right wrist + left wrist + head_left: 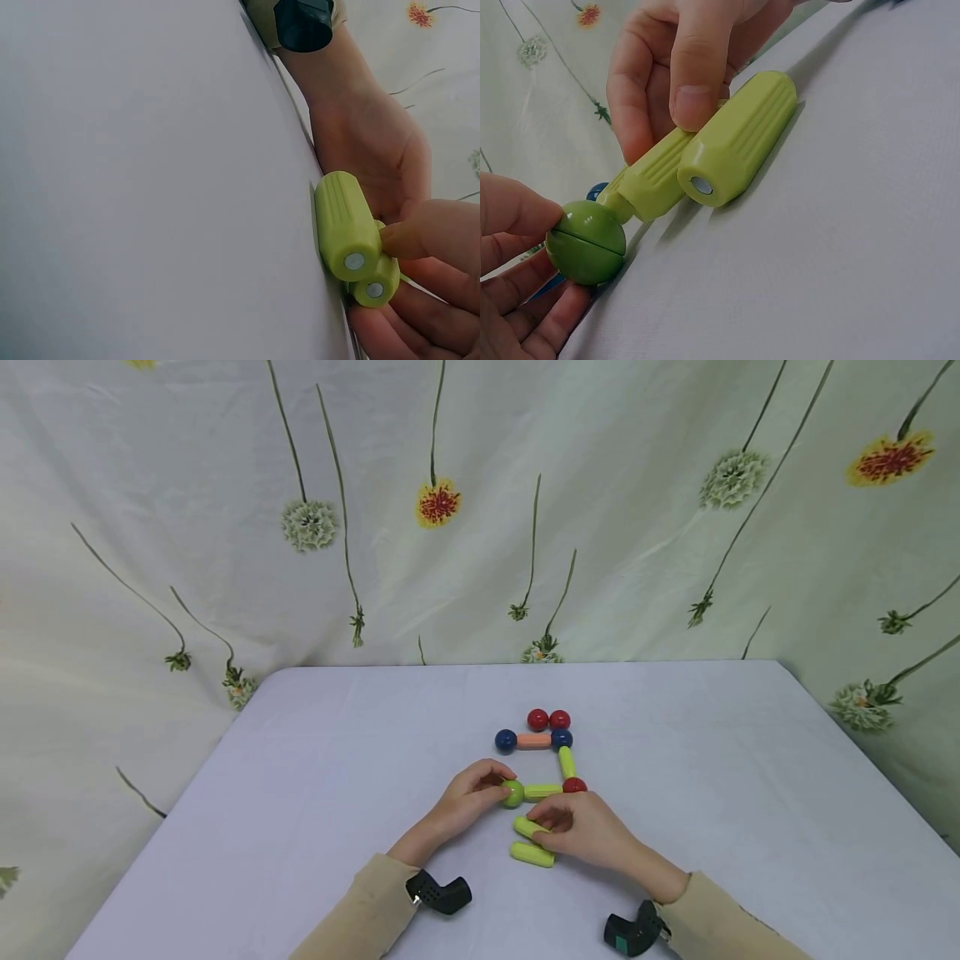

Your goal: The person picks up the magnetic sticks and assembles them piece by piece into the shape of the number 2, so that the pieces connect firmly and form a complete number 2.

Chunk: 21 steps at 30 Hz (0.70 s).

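My left hand (467,797) pinches a glossy green ball (513,794) between thumb and fingers. From that ball a yellow-green magnetic rod (543,792) runs right to a red ball (574,785), partly hidden by my right hand (588,831). A second yellow-green rod (567,762) leads on from there to a blue ball (562,738). Just in front of this chain, my right hand grips a loose yellow-green rod (654,180) by thumb and fingers. Beside it, nearer me, another yellow-green rod (739,139) lies on the table, a round metal disc showing in its end.
An orange rod (534,741) joins the chain's blue ball to another blue ball (506,742) on the left. Behind them sit two red balls (537,720) side by side. The white-covered table (337,735) ends at a flower-printed cloth (480,585).
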Available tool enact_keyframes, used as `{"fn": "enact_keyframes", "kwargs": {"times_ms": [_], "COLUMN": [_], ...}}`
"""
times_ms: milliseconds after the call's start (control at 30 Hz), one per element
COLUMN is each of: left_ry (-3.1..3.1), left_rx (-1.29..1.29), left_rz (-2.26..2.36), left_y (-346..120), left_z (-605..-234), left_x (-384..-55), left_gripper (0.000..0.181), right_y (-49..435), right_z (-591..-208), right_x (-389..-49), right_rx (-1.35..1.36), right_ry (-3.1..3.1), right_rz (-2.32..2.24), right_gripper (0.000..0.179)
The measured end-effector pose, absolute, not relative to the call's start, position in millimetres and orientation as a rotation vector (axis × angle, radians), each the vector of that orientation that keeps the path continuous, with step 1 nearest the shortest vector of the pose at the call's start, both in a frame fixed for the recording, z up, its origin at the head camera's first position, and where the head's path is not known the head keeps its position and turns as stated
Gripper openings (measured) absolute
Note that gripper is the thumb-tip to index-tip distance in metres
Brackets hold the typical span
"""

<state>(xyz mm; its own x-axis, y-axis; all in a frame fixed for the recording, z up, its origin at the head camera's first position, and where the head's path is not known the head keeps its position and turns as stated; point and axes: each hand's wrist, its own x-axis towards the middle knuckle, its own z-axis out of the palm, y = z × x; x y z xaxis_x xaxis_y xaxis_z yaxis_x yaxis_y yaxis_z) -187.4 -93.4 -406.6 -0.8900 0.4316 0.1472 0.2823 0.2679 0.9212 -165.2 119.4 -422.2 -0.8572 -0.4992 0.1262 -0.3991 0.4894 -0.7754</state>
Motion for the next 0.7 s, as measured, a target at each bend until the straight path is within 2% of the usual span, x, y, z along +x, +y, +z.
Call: {"fn": "enact_keyframes", "kwargs": {"times_ms": [333, 700], "left_ry": [2.397, 2.394], "left_rx": [0.682, 0.677], "left_rz": [1.689, 1.695], "left_y": [-93.5, -93.0], "left_z": [-406.9, -406.5], "left_x": [-187.6, -187.3], "left_gripper": [0.018, 0.018], "right_y": [116.7, 112.9], "right_z": [-425.8, -426.9], "right_x": [-163.0, -161.5], "right_rx": [-0.671, -0.525], "right_ry": [2.531, 2.448], "right_rz": [-1.454, -1.580], "right_gripper": [0.017, 0.023]}}
